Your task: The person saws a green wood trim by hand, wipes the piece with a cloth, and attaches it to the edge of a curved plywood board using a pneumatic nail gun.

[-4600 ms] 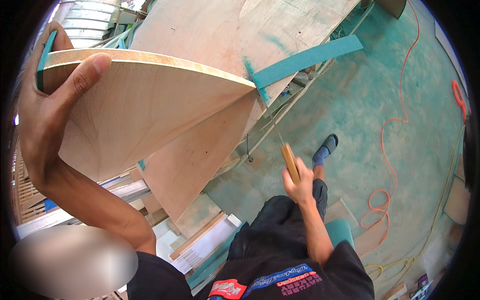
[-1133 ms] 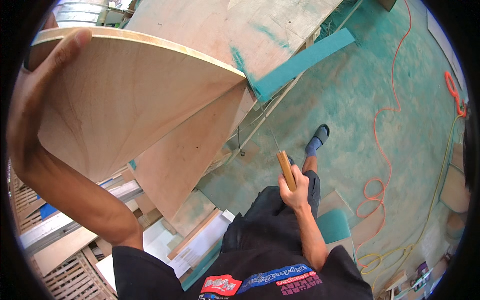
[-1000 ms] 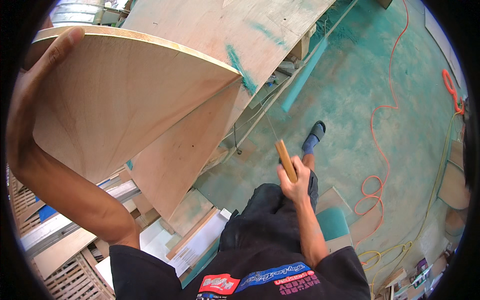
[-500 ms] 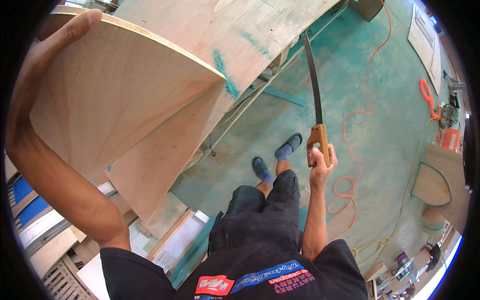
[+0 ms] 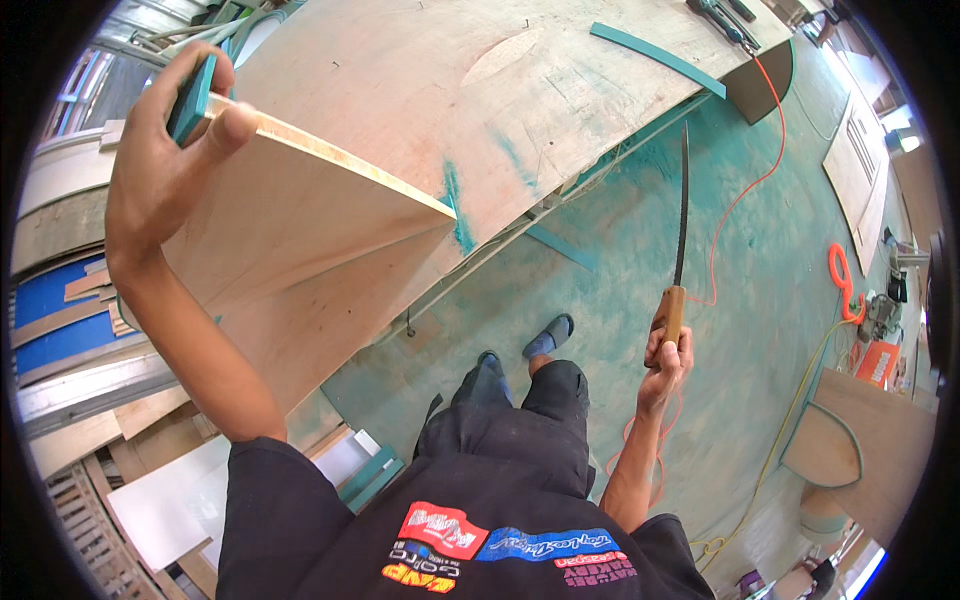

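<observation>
Your right hand (image 5: 668, 352), clenched on the handsaw (image 5: 679, 240), has swung its blade up to point at twelve o'clock, clear of the wood, while your left hand (image 5: 165, 150) still grips the plywood panel (image 5: 300, 230) at ten o'clock, so cutting seems paused.

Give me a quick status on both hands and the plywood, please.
Left hand grips the curved plywood piece at its upper edge. Right hand holds a handsaw, blade pointing away. Orange cord on the floor.
</observation>
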`<state>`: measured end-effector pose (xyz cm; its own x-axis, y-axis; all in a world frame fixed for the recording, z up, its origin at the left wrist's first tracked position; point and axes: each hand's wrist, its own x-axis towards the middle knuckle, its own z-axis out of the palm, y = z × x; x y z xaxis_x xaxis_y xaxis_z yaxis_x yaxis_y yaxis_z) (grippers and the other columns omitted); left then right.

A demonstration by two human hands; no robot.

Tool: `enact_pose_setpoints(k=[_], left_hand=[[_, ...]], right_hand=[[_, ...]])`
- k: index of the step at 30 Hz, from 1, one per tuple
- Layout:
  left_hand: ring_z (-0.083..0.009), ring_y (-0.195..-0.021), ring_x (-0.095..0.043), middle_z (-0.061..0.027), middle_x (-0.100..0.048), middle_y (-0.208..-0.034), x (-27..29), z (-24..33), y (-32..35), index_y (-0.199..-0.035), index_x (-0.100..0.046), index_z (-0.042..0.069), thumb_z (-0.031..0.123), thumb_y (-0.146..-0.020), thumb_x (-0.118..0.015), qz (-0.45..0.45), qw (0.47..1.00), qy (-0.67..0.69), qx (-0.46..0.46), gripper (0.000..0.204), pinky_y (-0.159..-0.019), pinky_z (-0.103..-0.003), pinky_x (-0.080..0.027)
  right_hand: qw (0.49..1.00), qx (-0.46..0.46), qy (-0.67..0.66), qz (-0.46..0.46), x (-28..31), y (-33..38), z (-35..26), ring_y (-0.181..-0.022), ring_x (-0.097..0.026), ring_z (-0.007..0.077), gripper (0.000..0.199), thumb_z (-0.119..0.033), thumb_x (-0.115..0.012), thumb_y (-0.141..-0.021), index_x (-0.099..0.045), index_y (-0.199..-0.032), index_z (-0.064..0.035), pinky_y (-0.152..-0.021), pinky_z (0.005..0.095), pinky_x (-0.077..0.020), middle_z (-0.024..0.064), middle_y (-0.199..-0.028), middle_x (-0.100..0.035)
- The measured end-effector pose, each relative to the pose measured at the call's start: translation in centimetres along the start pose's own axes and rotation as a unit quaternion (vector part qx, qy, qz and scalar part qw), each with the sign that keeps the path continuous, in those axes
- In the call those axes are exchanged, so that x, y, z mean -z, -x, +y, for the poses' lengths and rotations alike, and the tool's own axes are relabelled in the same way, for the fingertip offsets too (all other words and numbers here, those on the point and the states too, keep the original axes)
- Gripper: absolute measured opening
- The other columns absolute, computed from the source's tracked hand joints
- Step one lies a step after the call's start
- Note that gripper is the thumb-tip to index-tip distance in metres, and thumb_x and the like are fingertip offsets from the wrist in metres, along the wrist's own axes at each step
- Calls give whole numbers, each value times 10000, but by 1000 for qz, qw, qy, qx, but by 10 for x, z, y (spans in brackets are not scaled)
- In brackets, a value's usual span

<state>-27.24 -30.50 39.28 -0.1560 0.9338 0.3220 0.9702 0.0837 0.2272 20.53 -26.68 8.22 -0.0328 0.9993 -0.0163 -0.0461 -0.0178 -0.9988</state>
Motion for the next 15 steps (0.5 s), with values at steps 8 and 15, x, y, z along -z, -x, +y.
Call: enact_pose_setpoints(k=[8,15], left_hand=[[-117,-707,-396,6,-388,-748,12,25,11,-857,-516,70,396,-787,-674,56,996,-11,74,369,-625,-269,-324],[-145,-749,-404,-15,-425,-815,37,19,39,-906,-517,65,451,-757,-645,26,988,-28,151,433,-683,-290,-321]], right_hand=[[986,-47,95,-126,6,-68,-10,-713,-460,67,140,-176,-613,-968,-602,-1010,-42,-645,240,-377,-4,-850,-568],[916,65,297,-261,-31,-134,17,-889,-625,317,248,-150,-688,-938,-633,-1109,21,-848,418,-504,159,-953,-660]])
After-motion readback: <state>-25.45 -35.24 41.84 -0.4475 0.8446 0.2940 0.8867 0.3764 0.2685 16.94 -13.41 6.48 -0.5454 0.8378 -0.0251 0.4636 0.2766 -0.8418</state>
